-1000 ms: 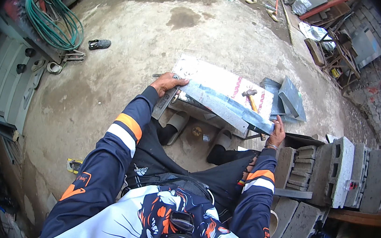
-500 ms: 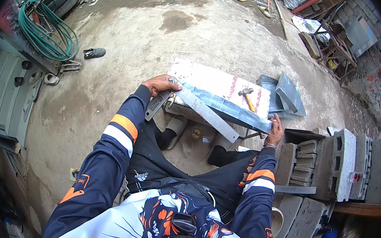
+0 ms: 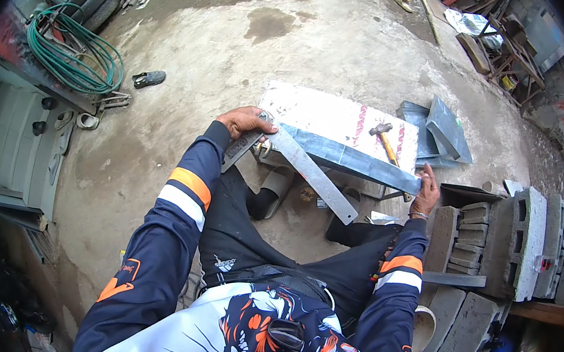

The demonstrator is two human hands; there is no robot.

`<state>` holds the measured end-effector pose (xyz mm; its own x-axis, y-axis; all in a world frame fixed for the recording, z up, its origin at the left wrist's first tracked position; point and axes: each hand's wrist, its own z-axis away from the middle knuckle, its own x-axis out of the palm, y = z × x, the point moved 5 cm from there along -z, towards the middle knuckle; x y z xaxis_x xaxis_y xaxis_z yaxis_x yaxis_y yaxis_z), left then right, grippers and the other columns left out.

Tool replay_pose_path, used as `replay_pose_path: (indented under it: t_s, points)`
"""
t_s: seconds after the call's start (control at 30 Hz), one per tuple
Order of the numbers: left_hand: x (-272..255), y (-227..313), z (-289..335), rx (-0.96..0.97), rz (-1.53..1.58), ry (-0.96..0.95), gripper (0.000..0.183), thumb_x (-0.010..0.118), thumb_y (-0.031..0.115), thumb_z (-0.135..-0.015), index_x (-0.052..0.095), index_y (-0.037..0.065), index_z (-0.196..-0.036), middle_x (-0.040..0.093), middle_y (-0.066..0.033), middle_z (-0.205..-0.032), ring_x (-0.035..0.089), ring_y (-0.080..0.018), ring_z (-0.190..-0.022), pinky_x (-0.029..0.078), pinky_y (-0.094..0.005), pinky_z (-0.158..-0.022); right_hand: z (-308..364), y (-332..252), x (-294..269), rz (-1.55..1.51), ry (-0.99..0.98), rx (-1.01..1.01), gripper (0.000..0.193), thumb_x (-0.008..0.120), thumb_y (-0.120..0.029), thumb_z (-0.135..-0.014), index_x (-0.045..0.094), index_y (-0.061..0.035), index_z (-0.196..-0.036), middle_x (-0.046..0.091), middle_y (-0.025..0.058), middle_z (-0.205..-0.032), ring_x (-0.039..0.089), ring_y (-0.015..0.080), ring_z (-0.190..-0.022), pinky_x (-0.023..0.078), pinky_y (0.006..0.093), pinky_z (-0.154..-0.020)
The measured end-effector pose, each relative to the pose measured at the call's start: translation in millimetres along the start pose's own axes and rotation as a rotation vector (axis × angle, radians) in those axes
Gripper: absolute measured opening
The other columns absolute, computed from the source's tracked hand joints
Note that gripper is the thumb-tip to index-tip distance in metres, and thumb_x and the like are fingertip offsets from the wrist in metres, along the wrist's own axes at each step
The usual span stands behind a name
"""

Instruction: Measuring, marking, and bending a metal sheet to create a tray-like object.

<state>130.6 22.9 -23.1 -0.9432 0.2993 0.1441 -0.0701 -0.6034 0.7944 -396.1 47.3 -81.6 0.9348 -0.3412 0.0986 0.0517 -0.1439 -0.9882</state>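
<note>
My left hand (image 3: pixel 249 123) is closed on a metal square (image 3: pixel 316 180) at its corner, with the thumb on top. The square's long blade slants down toward my knees, and its short arm hangs beside my left leg. Next to the blade, the left end of a bluish sheet-metal strip (image 3: pixel 350 159) lies close to my left fingers. At the strip's right end, my right hand (image 3: pixel 426 194) grips it. The strip runs along the near edge of a white board (image 3: pixel 310 113), which lies on a low support. A hammer (image 3: pixel 386 143) with a wooden handle rests on the board.
Bent sheet-metal pieces (image 3: pixel 445 132) lie beyond the board's right end. Concrete blocks (image 3: pixel 524 245) are stacked at my right. A green hose (image 3: pixel 76 59) hangs coiled at the left, near a dark shoe (image 3: pixel 149 79). Scrap wood (image 3: pixel 476 55) is piled at the far right.
The square's blade has swung lower, widening its angle with the strip. Both hands keep their grips; the whole view has shifted, so things appear further right.
</note>
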Motion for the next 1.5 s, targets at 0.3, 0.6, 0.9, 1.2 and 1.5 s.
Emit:
replay_pose_path:
  t_s: [0.3,0.6,0.9,1.2,1.5]
  points:
    - [-2.5,-14.0,2.2,-0.014,0.068,0.061,0.023,0.081,0.008,-0.083,0.066,0.002,-0.099,0.068,-0.0056,-0.085,0.064,-0.0123,-0.067,0.055,-0.0243,-0.059,0.7,5.1,-2.1,0.034,-0.011,0.010,0.036,0.056,-0.010,-0.096,0.064,0.0020,-0.129,0.068,0.0107,-0.118,0.064,0.0148,-0.094,0.050,0.0273,-0.087]
    - [5.3,-17.8,13.7,0.013,0.098,0.069,0.022,0.079,0.008,-0.085,0.064,0.002,-0.100,0.067,-0.0047,-0.087,0.065,-0.0112,-0.070,0.056,-0.0224,-0.060,0.2,4.0,-6.7,0.064,-0.002,0.010,0.036,0.053,-0.012,-0.098,0.064,0.0020,-0.129,0.066,0.0102,-0.112,0.064,0.0133,-0.092,0.049,0.0263,-0.087]
    - [10.0,-17.2,19.4,0.019,0.076,0.104,0.022,0.079,0.010,-0.085,0.064,0.003,-0.099,0.067,-0.0042,-0.088,0.064,-0.0107,-0.072,0.055,-0.0222,-0.060,0.1,4.5,-8.9,0.099,0.032,0.001,0.037,0.051,-0.010,-0.095,0.066,0.0001,-0.128,0.065,0.0077,-0.106,0.064,0.0128,-0.089,0.049,0.0253,-0.085]
    - [10.9,-26.6,24.4,0.017,0.132,0.107,0.022,0.079,0.010,-0.085,0.065,0.003,-0.100,0.068,-0.0042,-0.091,0.065,-0.0108,-0.075,0.056,-0.0217,-0.061,-0.8,0.8,-9.7,0.133,0.022,-0.013,0.038,0.051,-0.011,-0.095,0.067,-0.0005,-0.128,0.066,0.0070,-0.105,0.065,0.0127,-0.090,0.049,0.0254,-0.084]
    - [14.7,-24.6,23.0,-0.015,0.112,0.094,0.022,0.079,0.012,-0.085,0.065,0.002,-0.100,0.068,-0.0044,-0.090,0.065,-0.0104,-0.075,0.055,-0.0209,-0.060,2.1,-2.4,-13.0,0.137,0.007,-0.002,0.038,0.051,-0.014,-0.096,0.066,-0.0010,-0.128,0.067,0.0074,-0.104,0.064,0.0125,-0.091,0.049,0.0265,-0.086]
